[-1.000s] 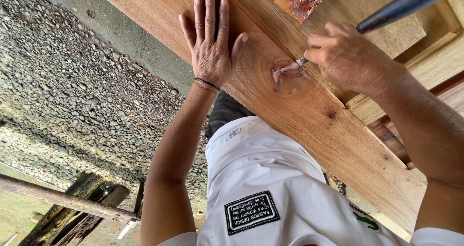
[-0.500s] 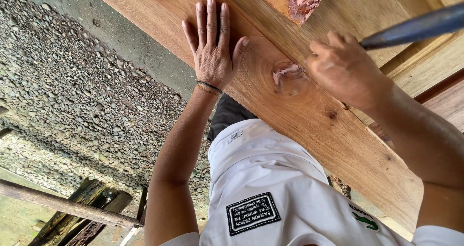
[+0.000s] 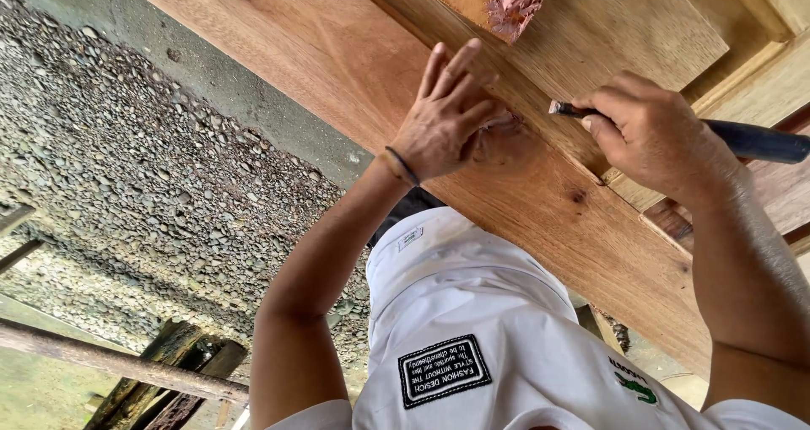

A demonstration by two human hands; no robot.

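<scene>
Pressing one wooden board (image 3: 337, 50), left hand (image 3: 443, 118) open-fingered, right hand (image 3: 650, 130) clamped on one blue-handled tool (image 3: 755, 140)

A wooden door panel (image 3: 337, 50) bears a lump of reddish putty (image 3: 516, 4) near its edge.

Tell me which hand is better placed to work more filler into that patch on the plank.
Probably the left hand: its fingers already rest on the pinkish patch. The right hand grips the blue-handled tool beside it.
</scene>
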